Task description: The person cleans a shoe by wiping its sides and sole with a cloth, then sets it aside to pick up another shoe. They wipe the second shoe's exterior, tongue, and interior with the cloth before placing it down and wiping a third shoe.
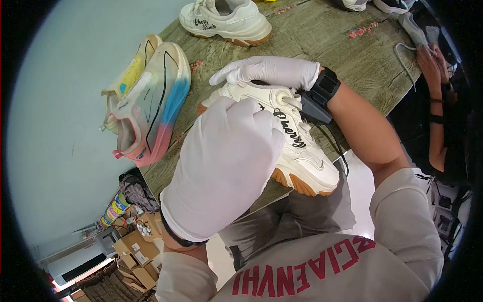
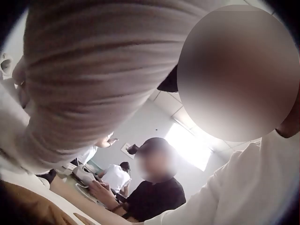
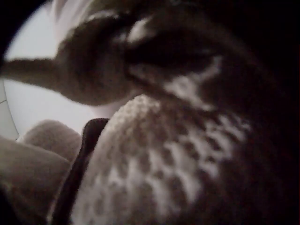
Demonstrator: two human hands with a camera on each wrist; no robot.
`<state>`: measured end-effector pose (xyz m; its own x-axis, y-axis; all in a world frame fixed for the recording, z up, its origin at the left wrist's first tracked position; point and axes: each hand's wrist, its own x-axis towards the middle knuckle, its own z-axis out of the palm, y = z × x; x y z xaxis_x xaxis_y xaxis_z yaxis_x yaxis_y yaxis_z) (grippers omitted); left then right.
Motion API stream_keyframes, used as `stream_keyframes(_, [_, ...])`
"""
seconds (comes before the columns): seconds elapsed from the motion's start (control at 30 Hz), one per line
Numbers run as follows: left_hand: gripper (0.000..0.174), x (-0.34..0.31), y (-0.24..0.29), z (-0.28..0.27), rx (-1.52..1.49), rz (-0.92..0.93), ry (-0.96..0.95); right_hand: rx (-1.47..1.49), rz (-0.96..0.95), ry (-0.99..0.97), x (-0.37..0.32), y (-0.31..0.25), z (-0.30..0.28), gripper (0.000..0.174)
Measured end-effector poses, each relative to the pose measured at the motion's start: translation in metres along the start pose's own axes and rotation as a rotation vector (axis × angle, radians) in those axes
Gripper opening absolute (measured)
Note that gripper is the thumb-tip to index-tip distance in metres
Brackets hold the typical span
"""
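Note:
A white chunky sneaker (image 1: pixel 314 163) with black "Cherry" lettering and a brown-and-white sole is tilted at the table's near edge. The left hand (image 1: pixel 226 156), in a white glove, lies over its side with knuckles bent; the fingertips are hidden beneath the hand. Across the shoe's opening, the gloved right hand (image 1: pixel 274 71) grips the collar toward the heel. A black wrist device (image 1: pixel 322 98) sits close beside the tongue. In the left wrist view the wrinkled glove (image 2: pixel 93 79) fills the upper left, above part of the sole (image 2: pixel 28 206). Dark, blurred mesh (image 3: pixel 164 164) fills the right wrist view.
A matching white sneaker (image 1: pixel 231 25) stands at the table's far side. Colourful running shoes (image 1: pixel 151 105) lean by the left edge against the wall. Another person's hands (image 1: pixel 432 63) hold a shoe at the far right. Cardboard boxes (image 1: pixel 136 249) are stacked below left.

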<state>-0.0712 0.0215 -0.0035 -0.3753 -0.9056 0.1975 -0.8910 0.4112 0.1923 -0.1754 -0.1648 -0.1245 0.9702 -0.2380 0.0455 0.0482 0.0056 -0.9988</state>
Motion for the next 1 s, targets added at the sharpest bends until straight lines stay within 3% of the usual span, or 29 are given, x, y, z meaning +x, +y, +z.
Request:
stream_keyframes(0.27, [0.013,0.003,0.008,-0.008,-0.057,0.072,-0.112,0.059,0.015,0.006,-0.002,-0.002,0.002,0.054])
stream_keyframes(0.6, [0.016,-0.001,0.009,0.004,-0.088,0.111,-0.011,0.031,0.001,0.006,-0.002,-0.004,0.003,0.052])
stream_keyframes(0.9, [0.017,0.004,0.015,-0.001,-0.123,0.086,-0.097,0.079,0.028,-0.002,-0.002,-0.004,0.003,0.052])
stream_keyframes(1.0, [0.016,0.006,0.015,-0.004,-0.086,0.159,-0.13,0.059,0.014,0.0,-0.002,-0.003,0.002,0.053])
